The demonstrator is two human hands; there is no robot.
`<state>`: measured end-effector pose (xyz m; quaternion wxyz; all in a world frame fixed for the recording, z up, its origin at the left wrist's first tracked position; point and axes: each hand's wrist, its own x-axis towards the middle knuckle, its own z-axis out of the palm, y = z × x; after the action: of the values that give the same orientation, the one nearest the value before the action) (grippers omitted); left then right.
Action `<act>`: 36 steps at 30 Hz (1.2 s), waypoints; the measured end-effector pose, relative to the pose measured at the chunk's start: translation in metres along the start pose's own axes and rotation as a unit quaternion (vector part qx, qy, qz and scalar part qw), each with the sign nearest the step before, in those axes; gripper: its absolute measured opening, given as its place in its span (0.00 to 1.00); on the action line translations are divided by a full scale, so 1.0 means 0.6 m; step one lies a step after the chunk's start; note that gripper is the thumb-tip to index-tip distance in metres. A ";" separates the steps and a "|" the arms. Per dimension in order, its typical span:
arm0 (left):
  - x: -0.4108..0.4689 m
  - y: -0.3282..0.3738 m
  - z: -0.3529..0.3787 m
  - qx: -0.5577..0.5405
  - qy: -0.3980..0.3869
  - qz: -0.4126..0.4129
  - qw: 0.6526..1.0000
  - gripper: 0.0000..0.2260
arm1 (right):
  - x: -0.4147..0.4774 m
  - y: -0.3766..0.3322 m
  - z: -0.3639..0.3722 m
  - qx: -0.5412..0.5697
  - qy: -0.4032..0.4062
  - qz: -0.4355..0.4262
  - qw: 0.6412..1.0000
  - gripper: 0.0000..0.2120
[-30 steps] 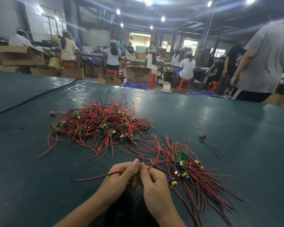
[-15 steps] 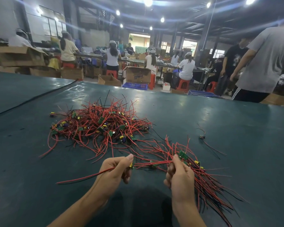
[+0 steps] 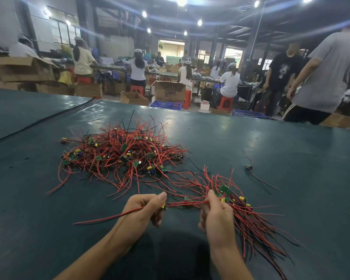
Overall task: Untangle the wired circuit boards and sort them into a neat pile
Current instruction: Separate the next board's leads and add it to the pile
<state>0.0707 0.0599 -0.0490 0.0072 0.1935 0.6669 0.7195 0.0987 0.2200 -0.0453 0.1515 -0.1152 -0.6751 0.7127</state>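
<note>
Dark green table [image 3: 271, 158], busy workshop behind. Tangled heap of wired boards [image 3: 119, 154] at frame centre; neater bundle [image 3: 249, 217] lower right. Left hand [image 3: 143, 209] pinches one wired board [image 3: 163, 205]. Right hand [image 3: 216, 215], fingers curled, grips its red wires [image 3: 186, 203] beside bundle.

- Left hand [image 3: 143, 209] pinches 1 wired board [image 3: 163, 206]; its red leads [image 3: 186, 203] run to the right hand [image 3: 218, 217], which grips them.
- Tangled heap [image 3: 125, 156] lies beyond on the green surface [image 3: 291, 199].
- Aligned bundle [image 3: 251, 223] lies just beside the right hand.
</note>
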 end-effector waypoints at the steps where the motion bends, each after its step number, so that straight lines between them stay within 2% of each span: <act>1: 0.000 0.001 -0.001 0.004 -0.001 0.002 1.000 0.19 | 0.005 -0.002 -0.008 0.009 0.013 0.001 1.000 0.24; 4: 0.000 -0.001 0.001 -0.005 -0.001 -0.009 1.000 0.19 | 0.005 -0.001 -0.010 0.037 0.029 -0.001 0.999 0.25; 6: 0.001 -0.001 -0.003 -0.030 0.007 -0.023 0.999 0.19 | -0.002 0.000 0.000 0.034 0.010 -0.011 0.999 0.26; 10: -0.002 -0.001 -0.007 -0.053 -0.025 -0.055 0.997 0.20 | -0.020 0.011 0.024 -0.029 -0.139 -0.053 0.988 0.33; 12: -0.006 -0.001 -0.002 -0.069 -0.059 -0.072 0.993 0.20 | -0.034 0.022 0.041 -0.054 -0.221 -0.039 0.973 0.37; 14: -0.008 0.001 -0.002 -0.056 -0.085 -0.086 0.991 0.23 | -0.042 0.027 0.051 -0.049 -0.244 -0.005 0.969 0.43; 17: -0.003 0.006 -0.007 -0.008 -0.070 -0.096 0.993 0.24 | -0.042 0.020 0.050 -0.033 -0.169 0.015 0.985 0.32; 19: 0.002 0.000 -0.015 0.014 -0.008 -0.068 0.998 0.23 | -0.030 0.018 0.041 -0.004 -0.096 0.046 0.994 0.32; 21: 0.005 -0.007 -0.028 0.078 0.062 -0.006 0.995 0.19 | -0.015 0.016 0.030 0.081 -0.008 0.085 0.993 0.30; 23: 0.008 -0.017 -0.047 0.197 0.117 0.048 0.972 0.13 | -0.002 0.008 0.016 0.199 0.052 0.131 0.970 0.30; 25: 0.014 -0.026 -0.066 0.404 0.139 0.063 0.902 0.09 | 0.005 0.003 0.002 0.271 0.075 0.150 0.948 0.29; 27: 0.017 -0.042 -0.076 0.542 0.088 -0.010 0.836 0.17 | 0.008 0.000 -0.005 0.309 0.084 0.162 0.933 0.28; 29: 0.018 -0.055 -0.077 0.604 0.019 -0.082 0.792 0.23 | 0.009 -0.001 -0.008 0.342 0.091 0.166 0.921 0.27; 31: 0.017 -0.062 -0.076 0.637 -0.004 -0.090 0.765 0.26 | 0.008 -0.004 -0.008 0.353 0.094 0.165 0.916 0.25; 36: 0.019 -0.063 -0.079 0.662 0.018 -0.076 0.745 0.30 | 0.007 -0.006 -0.005 0.346 0.087 0.167 0.919 0.23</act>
<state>0.0372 0.0219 -0.0840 -0.0804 0.0854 0.9883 0.0974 0.0960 0.2244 -0.0419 0.1191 -0.2282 -0.3412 0.9040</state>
